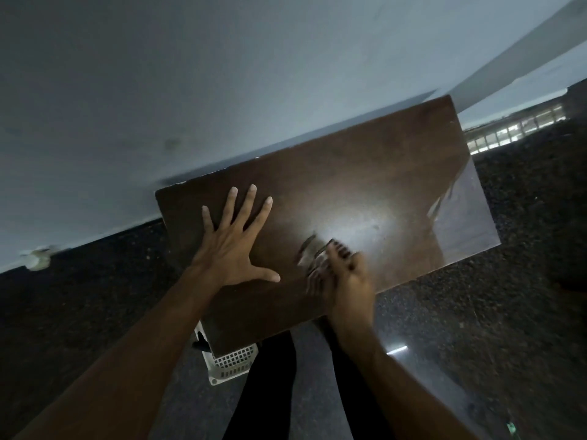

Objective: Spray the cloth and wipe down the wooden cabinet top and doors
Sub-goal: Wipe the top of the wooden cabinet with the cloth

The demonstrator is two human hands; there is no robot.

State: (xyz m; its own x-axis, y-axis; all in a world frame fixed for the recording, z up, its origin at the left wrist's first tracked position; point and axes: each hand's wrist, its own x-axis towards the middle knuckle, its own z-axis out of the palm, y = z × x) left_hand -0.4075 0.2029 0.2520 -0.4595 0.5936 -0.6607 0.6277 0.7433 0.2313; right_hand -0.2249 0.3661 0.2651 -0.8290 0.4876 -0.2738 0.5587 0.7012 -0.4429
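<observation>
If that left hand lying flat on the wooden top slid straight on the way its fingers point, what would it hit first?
Only bare cabinet top lies ahead of the left hand; it would probably meet the grey wall behind the back edge first.

The right hand (344, 281) and the cloth (313, 257) under its fingers are smeared by motion blur, so the grip cannot be made out. The cabinet doors are hidden beneath the cabinet top (349, 185), whose near edge also covers most of a white basket (230, 365).
</observation>
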